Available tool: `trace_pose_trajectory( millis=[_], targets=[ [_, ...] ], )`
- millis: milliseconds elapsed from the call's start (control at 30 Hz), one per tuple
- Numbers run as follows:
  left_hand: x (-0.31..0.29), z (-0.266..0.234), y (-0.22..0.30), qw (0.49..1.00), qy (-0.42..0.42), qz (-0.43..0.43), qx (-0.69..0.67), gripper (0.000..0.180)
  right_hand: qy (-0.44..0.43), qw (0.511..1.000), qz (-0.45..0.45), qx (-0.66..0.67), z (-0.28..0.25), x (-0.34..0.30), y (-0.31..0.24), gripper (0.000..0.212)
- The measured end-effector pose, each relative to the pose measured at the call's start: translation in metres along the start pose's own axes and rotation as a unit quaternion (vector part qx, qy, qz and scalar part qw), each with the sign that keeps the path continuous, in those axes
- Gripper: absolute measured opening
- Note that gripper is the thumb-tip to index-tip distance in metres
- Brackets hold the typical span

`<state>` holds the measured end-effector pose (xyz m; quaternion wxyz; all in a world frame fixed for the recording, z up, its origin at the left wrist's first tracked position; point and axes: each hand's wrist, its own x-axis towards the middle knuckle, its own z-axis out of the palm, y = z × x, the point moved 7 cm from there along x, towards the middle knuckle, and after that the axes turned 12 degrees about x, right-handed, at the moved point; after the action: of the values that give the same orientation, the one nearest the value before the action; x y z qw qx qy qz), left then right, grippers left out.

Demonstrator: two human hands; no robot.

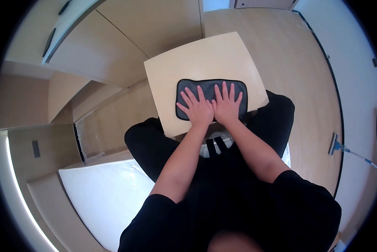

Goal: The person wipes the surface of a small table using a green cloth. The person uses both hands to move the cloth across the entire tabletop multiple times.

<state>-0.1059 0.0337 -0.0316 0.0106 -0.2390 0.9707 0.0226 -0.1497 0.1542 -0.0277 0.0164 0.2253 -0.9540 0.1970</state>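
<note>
A flat dark grey pouch-like piece [209, 85] with black edging and rounded corners lies near the front edge of a light wooden table [201, 59]. My left hand [199, 110] rests flat on its left half, fingers spread. On the right half my right hand [226, 107] lies the same way, fingers apart and pointing away from me. The two thumbs meet or nearly meet in the middle. Neither hand grips anything. Both palms hide the lower middle of the grey piece, so I cannot tell whether it has a zip there.
My knees in black trousers [276, 113] flank the table. Behind me at the left is a white mattress in plastic [108, 189]. Wooden cabinets [100, 42] stand at the far left. A mop [335, 145] leans by the right wall.
</note>
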Motion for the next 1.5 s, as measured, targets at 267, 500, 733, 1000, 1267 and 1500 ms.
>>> trace_pose_trajectory(
  millis=[267, 500, 733, 1000, 1267, 1500],
  targets=[
    [0.106, -0.006, 0.001, 0.998, 0.065, 0.002, -0.001, 0.076, 0.048, 0.999, -0.001, 0.013, 0.005, 0.104, 0.0, 0.069],
    [0.219, -0.011, 0.008, 0.998, 0.054, 0.016, 0.02, 0.07, 0.023, 0.999, -0.027, -0.005, 0.021, 0.218, 0.007, 0.067],
    [0.3, -0.011, 0.009, 0.999, -0.026, 0.0, 0.048, 0.065, -0.003, 1.0, 0.001, -0.003, 0.035, 0.295, 0.009, 0.062],
    [0.361, -0.005, 0.006, 0.992, -0.12, -0.04, 0.008, 0.063, -0.04, 0.998, 0.047, 0.01, 0.045, 0.357, 0.01, 0.049],
    [0.355, -0.01, 0.007, 0.994, -0.089, -0.047, 0.032, 0.059, -0.006, 1.0, 0.018, -0.02, 0.039, 0.354, 0.004, 0.049],
    [0.281, -0.009, -0.001, 1.0, 0.0, 0.001, 0.031, 0.065, 0.083, 0.994, -0.056, -0.031, 0.032, 0.285, -0.01, 0.063]
  ],
)
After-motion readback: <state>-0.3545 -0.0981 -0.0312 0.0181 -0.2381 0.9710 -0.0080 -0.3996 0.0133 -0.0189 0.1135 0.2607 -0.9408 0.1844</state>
